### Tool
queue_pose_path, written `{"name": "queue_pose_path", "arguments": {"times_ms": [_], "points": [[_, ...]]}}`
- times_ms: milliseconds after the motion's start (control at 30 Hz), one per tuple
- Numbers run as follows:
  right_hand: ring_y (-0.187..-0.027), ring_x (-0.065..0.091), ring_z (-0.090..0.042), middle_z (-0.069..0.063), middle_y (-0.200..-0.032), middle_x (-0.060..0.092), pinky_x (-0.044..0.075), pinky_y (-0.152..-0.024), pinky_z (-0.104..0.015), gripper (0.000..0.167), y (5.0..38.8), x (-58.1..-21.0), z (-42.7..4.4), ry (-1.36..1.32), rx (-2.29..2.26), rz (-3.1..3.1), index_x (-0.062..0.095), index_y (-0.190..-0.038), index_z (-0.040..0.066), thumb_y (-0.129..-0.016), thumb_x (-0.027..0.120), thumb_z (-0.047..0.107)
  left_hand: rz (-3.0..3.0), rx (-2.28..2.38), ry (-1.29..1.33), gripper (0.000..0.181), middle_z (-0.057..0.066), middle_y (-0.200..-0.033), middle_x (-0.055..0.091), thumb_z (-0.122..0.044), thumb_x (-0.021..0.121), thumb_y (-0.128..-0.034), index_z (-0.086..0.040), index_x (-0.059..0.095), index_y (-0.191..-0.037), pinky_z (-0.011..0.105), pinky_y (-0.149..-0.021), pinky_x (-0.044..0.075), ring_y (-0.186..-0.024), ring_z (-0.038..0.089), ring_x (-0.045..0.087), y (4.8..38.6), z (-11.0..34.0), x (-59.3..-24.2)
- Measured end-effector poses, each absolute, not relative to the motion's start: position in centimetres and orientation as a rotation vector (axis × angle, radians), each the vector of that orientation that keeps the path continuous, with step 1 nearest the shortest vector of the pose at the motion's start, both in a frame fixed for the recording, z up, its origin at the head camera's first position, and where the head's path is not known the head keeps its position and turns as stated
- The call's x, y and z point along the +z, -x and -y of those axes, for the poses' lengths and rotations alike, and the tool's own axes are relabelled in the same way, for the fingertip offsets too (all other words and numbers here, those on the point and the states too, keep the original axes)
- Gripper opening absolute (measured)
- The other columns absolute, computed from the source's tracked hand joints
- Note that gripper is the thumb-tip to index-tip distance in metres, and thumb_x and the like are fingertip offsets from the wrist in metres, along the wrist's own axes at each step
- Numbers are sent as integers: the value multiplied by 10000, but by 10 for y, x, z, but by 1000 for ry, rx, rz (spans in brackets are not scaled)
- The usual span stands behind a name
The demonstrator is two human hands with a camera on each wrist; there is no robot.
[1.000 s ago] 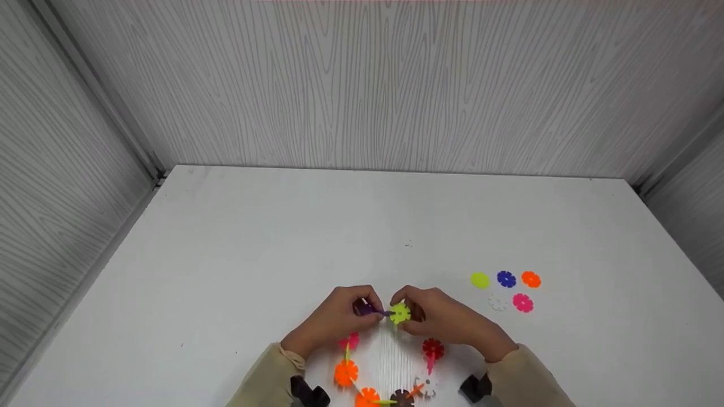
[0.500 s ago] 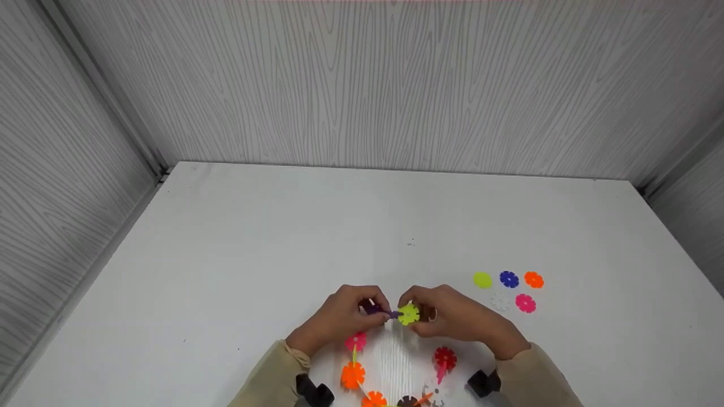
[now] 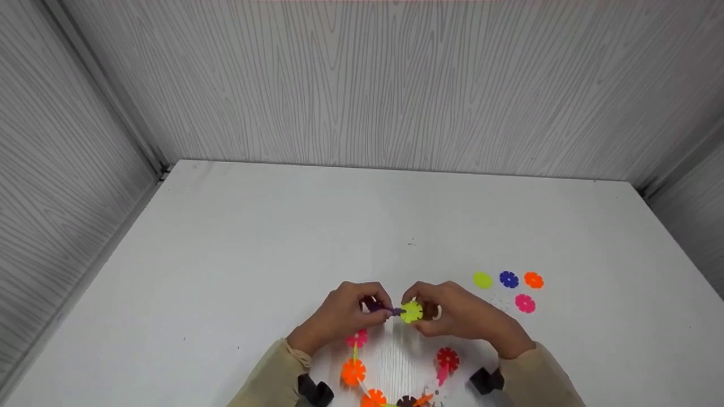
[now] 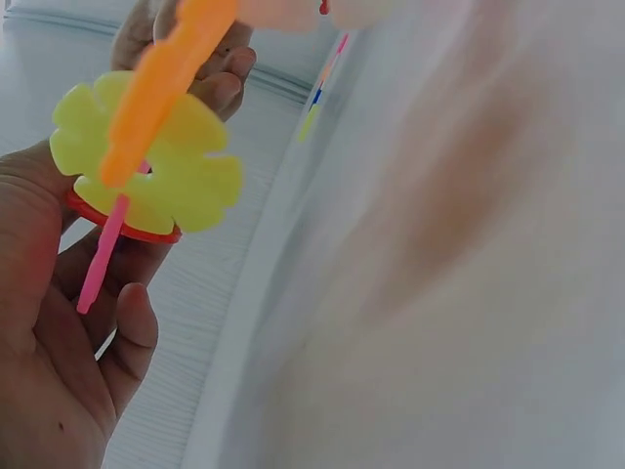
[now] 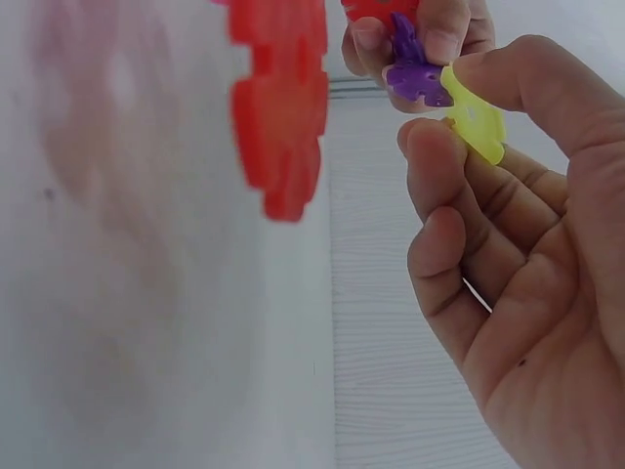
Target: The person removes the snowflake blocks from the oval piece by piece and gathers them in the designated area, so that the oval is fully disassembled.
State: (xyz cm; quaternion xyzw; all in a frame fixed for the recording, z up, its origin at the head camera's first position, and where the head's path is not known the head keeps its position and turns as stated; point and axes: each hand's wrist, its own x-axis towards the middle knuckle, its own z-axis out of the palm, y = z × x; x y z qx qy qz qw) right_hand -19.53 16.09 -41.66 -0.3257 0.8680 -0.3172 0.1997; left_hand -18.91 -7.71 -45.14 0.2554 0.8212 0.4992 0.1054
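Note:
My left hand (image 3: 342, 314) grips a dark purple notched disc (image 3: 396, 311) by finger and thumb. Facing it, my right hand (image 3: 461, 314) pinches a yellow-green notched disc (image 3: 412, 312). The edges of these two discs meet in the right wrist view, where the purple piece (image 5: 418, 82) lies against the yellow one (image 5: 479, 122); how deep their slots engage is hidden. Below the hands hangs a curved chain of linked discs, with a pink disc (image 3: 357, 338), orange discs (image 3: 353, 372), a brown disc (image 3: 406, 401) and a red disc (image 3: 447, 359). The frame's bottom edge cuts it off.
Loose discs lie on the white table (image 3: 271, 237) to the right of the hands: yellow (image 3: 482, 280), blue (image 3: 509, 279), orange (image 3: 533, 280), pink (image 3: 525, 303), and a pale one barely visible. Wood-patterned panels (image 3: 362, 85) stand behind and at both sides.
Both hands have shifted slightly to the right with the purple and yellow discs, and the chain below has swung that way too. The grips look the same.

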Motion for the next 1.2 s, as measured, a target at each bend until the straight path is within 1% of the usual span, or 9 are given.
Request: {"name": "queue_pose_path", "arguments": {"times_ms": [233, 400, 600, 833, 1067, 1200], "points": [[-708, 574, -15, 63, -830, 682, 512, -701, -182, 285, 196, -416, -161, 914, -876, -2439, 604, -1121, 140, -855, 689, 198, -2413, 1461, -733, 43, -29, -873, 712, -187, 670, -889, -158, 698, -900, 188, -676, 487, -755, 38, 583, 189, 77, -450], [-704, 578, -8, 47, -789, 683, 521, -704, -191, 276, 199, -422, -163, 966, -926, -2458, 615, -1115, 136, -855, 694, 185, -2422, 1475, -742, 45, -13, -858, 717, -176, 673, -882, -141, 698, -893, 185, -644, 475, -732, 28, 578, 188, 78, -448], [-706, 587, -1, 14, -784, 702, 533, -712, -220, 265, 201, -426, -167, 1053, -1007, -2423, 614, -1110, 135, -856, 689, 137, -2422, 1468, -768, 63, -12, -843, 724, -183, 683, -878, -126, 699, -898, 177, -615, 469, -703, 4, 578, 188, 76, -448], [-664, 568, 9, 20, -738, 704, 519, -702, -208, 255, 199, -426, -167, 1010, -990, -2413, 618, -1077, 115, -842, 706, 159, -2391, 1467, -758, 52, -9, -849, 719, -175, 683, -876, -129, 701, -892, 183, -643, 478, -709, 27, 577, 189, 76, -451], [-625, 522, 6, 57, -716, 690, 489, -653, -198, 257, 199, -425, -167, 964, -933, -2438, 616, -1069, 135, -841, 715, 202, -2402, 1467, -757, 57, -1, -857, 726, -168, 691, -867, -116, 703, -887, 182, -656, 490, -710, 14, 586, 190, 73, -454], [-680, 541, -17, 74, -771, 690, 480, -676, -217, 266, 200, -422, -168, 1001, -897, -2464, 634, -1092, 167, -838, 704, 201, -2384, 1458, -780, 49, 3, -849, 722, -154, 687, -865, -119, 705, -894, 177, -643, 490, -694, 12, 572, 191, 73, -450]]}}
